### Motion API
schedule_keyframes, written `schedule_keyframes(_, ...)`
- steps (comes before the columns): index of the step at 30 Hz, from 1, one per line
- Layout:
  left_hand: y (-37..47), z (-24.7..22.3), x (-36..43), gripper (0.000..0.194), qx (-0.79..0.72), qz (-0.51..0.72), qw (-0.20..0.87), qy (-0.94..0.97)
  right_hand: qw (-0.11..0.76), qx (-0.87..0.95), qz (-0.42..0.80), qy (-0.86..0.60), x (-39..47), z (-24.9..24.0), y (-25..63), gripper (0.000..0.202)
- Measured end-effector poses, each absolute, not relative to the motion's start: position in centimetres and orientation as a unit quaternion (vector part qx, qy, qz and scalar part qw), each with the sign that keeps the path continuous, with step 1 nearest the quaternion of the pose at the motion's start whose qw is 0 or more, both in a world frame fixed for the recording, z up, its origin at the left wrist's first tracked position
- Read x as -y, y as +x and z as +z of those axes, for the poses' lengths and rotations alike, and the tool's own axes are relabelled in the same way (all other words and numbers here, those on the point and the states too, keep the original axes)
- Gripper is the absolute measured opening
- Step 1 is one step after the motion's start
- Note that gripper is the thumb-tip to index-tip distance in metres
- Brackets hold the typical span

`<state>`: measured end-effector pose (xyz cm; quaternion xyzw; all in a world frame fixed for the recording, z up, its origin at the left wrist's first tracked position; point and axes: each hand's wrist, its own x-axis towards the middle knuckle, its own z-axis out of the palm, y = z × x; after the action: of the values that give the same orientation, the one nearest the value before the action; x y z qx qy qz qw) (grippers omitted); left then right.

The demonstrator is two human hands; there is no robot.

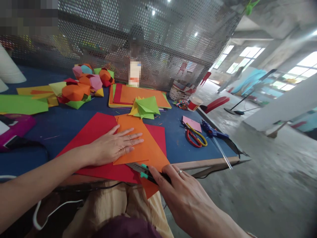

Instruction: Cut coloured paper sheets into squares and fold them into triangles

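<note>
Near the centre of the frame, the left hand (112, 147) lies flat and spread upon the orange paper (151, 148), gripping nothing, probably so that it does not slide over the red paper (92, 135) beneath. Just below, the right hand (182, 183) is closed around the knife (144, 172), its blade at the folded paper's lower edge, seemingly held low for good control.

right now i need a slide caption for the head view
Left hand flat on orange paper over red paper, right hand holding a utility knife.
</note>
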<state>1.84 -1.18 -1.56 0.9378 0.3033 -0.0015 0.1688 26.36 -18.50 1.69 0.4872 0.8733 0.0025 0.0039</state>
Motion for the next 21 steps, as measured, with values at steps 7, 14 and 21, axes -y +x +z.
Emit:
schedule_keyframes(7,1.88,-1.42,1.15,0.051,-0.306,-0.007,0.171,0.937,0.001,-0.876,0.009,0.482,18.57,1.57,26.28,0.068)
schedule_keyframes(14,1.97,-1.39,1.16,0.053,-0.307,-0.009,0.171,0.936,0.002,-0.875,-0.003,0.484,18.30,1.60,25.95,0.069)
schedule_keyframes(21,1.96,-1.39,1.20,0.051,-0.305,-0.008,0.172,0.937,0.005,-0.874,-0.010,0.485,18.25,1.68,25.77,0.069)
